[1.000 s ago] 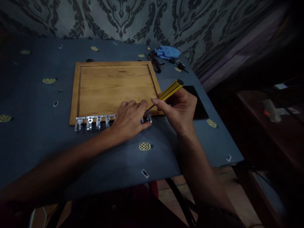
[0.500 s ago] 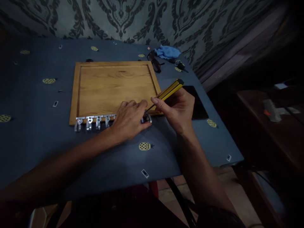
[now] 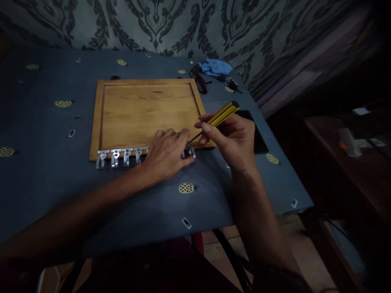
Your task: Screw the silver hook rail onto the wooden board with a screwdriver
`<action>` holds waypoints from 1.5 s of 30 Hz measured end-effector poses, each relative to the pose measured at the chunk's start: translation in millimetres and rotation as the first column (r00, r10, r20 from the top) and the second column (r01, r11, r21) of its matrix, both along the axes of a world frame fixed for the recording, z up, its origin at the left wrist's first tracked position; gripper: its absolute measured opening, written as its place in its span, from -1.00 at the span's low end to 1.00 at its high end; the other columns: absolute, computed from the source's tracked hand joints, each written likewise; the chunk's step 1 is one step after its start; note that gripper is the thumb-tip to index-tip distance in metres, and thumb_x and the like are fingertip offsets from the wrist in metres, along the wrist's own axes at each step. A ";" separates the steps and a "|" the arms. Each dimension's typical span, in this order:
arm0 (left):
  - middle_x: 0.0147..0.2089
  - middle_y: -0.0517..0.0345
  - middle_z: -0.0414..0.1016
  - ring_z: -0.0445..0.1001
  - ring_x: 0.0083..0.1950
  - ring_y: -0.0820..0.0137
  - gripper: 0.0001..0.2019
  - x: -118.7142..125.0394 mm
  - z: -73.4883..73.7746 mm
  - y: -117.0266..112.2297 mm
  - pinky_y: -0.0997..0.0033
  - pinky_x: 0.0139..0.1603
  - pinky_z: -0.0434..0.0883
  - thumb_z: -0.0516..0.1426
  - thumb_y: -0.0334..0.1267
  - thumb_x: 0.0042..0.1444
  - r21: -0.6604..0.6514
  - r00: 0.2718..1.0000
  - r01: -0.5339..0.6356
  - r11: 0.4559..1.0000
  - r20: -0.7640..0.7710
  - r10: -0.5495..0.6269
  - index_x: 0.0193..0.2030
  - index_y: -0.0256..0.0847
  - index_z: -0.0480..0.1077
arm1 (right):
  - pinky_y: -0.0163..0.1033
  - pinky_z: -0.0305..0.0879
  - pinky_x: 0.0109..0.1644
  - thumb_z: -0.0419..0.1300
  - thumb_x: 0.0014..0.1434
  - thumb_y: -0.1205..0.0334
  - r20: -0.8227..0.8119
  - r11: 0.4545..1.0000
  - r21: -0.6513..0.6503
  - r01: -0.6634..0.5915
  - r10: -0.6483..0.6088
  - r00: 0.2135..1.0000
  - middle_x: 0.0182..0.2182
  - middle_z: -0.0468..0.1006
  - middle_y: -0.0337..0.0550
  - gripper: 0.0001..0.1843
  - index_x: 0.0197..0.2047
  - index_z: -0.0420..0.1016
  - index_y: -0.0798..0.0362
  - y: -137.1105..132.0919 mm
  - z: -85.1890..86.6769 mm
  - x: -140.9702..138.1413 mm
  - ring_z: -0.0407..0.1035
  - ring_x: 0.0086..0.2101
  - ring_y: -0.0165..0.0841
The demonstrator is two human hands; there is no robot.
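A framed wooden board (image 3: 149, 114) lies flat, with a metal hook rail (image 3: 121, 151) along its near edge. Several silver hooks hang from the rail over that edge. My left hand (image 3: 168, 152) is curled over the right part of the rail, its thumb by the rightmost hook (image 3: 192, 152); what lies beneath the palm is hidden. Between the thumb and fingers of my right hand (image 3: 233, 140) is a screwdriver (image 3: 221, 115) with a yellow and black handle. Its shaft slants down left, and the tip meets the rail beside my left fingers.
Behind the board's right corner are sunglasses (image 3: 200, 80), a blue cloth (image 3: 215, 66) and keys (image 3: 232, 84). A dark flat object (image 3: 258, 134) lies partly behind my right hand. One small screw-like piece (image 3: 77, 116) rests left of the board on the blue tablecloth (image 3: 39, 179).
My right hand has shifted slightly right, its fingers less tightly bunched on the handle. The handle has tilted a little right while the tip stays put. My left hand has not moved.
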State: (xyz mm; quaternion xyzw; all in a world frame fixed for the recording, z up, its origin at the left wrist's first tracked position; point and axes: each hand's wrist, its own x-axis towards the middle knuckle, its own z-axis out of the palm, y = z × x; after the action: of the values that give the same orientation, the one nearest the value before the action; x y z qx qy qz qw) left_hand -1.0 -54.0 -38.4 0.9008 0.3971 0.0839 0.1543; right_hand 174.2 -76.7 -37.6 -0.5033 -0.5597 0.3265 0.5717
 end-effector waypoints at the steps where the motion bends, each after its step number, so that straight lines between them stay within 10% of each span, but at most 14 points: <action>1: 0.03 -0.02 0.60 0.50 0.14 0.02 -0.54 -0.1 -0.6 0.0 0.06 0.14 0.34 0.30 -0.04 0.24 0.006 1.000 -0.001 1.000 0.000 0.001 0.14 -0.24 0.32 | -0.24 0.54 -0.42 0.53 0.04 -0.09 0.004 1.000 0.009 0.008 -0.008 1.000 -0.39 0.67 -0.29 -0.66 -0.23 0.67 -0.07 0.6 -0.9 -0.8 0.47 -0.55 -0.44; 16: 0.02 -0.01 0.61 0.50 0.10 0.06 -0.55 -1.2 -3.1 0.5 0.10 0.12 0.33 0.32 -0.06 0.22 0.012 0.999 -0.003 1.000 0.044 0.002 0.11 -0.23 0.32 | -0.28 0.41 -0.54 0.43 0.16 -0.15 0.044 0.981 0.160 0.113 -0.122 0.992 -0.41 0.61 -0.28 -0.65 -0.31 0.57 -0.04 2.5 -3.4 -0.3 0.36 -0.62 -0.50; 45: 0.03 -0.03 0.61 0.52 0.12 0.04 -0.57 -0.2 -3.7 -1.2 0.04 0.13 0.37 0.31 -0.07 0.23 0.019 0.999 0.002 1.000 0.041 -0.003 0.10 -0.24 0.34 | -0.33 0.38 -0.56 0.44 0.07 -0.26 0.049 0.995 0.065 0.074 -0.077 0.996 -0.52 0.55 -0.32 -0.53 -0.34 0.56 -0.01 3.5 -3.8 -8.2 0.39 -0.63 -0.48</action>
State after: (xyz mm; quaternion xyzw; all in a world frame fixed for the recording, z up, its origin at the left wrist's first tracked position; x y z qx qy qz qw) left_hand -1.2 -55.2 -42.1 0.9008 0.3921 0.1058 0.1539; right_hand 166.0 -73.2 -41.4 -0.5143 -0.5647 0.2737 0.5845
